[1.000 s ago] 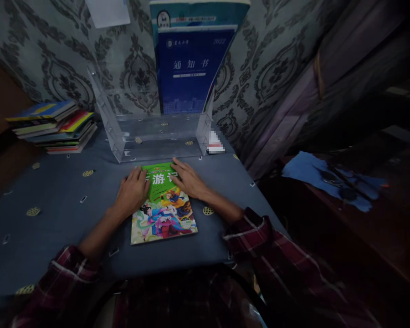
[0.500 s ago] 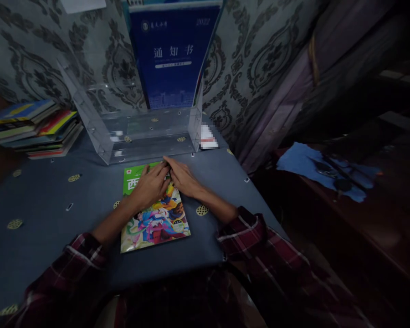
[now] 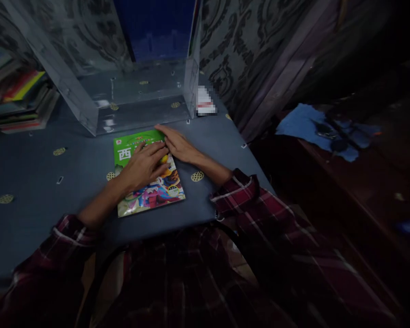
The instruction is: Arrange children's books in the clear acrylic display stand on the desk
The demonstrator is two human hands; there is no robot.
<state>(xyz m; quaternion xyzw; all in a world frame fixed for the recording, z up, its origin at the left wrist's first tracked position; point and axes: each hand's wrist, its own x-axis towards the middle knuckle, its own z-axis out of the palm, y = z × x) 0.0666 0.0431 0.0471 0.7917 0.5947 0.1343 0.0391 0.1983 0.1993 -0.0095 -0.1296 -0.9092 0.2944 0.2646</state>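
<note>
A thin picture book (image 3: 150, 198) with a green top and a colourful cartoon cover lies flat on the table. My left hand (image 3: 143, 166) rests across the middle of its cover, palm down with the fingers stretched out, hiding part of the title and picture. At the book's upper right edge is my right hand (image 3: 181, 146), its fingers extended and its side turned to the book. The fingertips of my left hand come close to my right hand; whether they touch I cannot tell.
Behind the book stands a clear acrylic rack (image 3: 140, 109) holding a blue booklet (image 3: 157, 32). A stack of books (image 3: 23, 100) lies at the left on the patterned tablecloth (image 3: 71, 182). A blue cloth (image 3: 304, 125) with dark items is on a surface at the right.
The camera has tilted down, so the table and book appear higher. My left hand has slid slightly down the cover, away from my right hand, showing more of the green top.
</note>
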